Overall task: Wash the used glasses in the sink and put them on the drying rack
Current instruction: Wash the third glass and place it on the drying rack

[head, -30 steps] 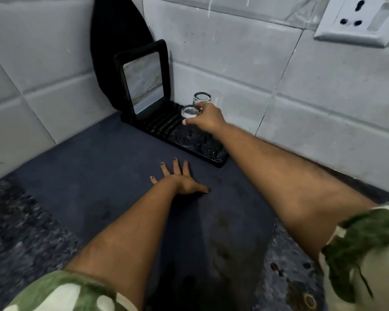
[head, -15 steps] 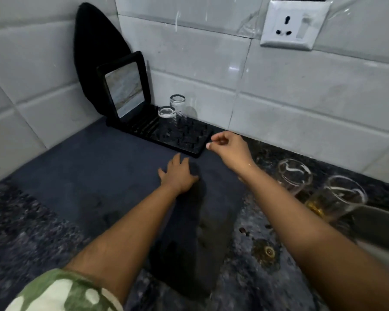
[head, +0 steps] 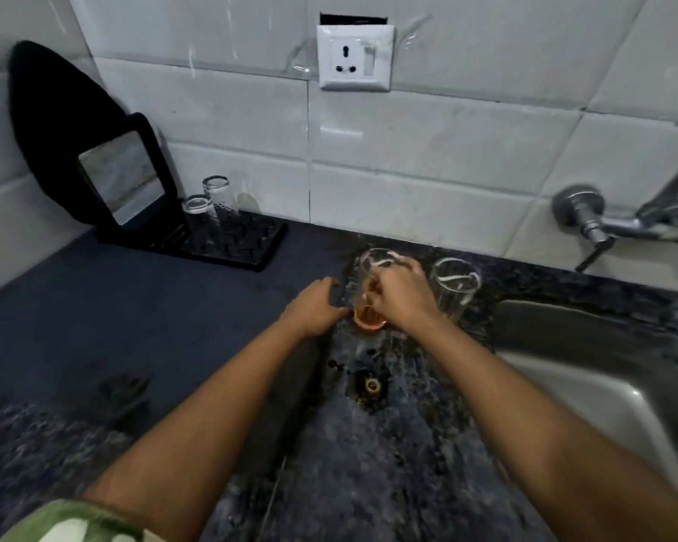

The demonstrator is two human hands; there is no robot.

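Observation:
Two clear glasses (head: 199,217) stand upside down on the black drying rack (head: 251,250) in the back left corner. A used glass (head: 368,275) with orange residue at its bottom stands on the dark counter, and my right hand (head: 402,299) is wrapped around it. A second used glass (head: 456,283) with white streaks stands just right of it, near the steel sink (head: 588,369). My left hand (head: 314,307) rests on the counter beside the gripped glass, fingers loosely curled, holding nothing.
A dark blue mat (head: 114,307) covers the counter's left part. A black-framed mirror (head: 122,178) leans at the rack's left end. A metal tap (head: 623,221) juts from the tiled wall over the sink. A wall socket (head: 354,56) sits above.
My right hand let go of a glass on the rack, swung right and closed on the used glass by the sink. My left hand slid right along the counter. The view panned right.

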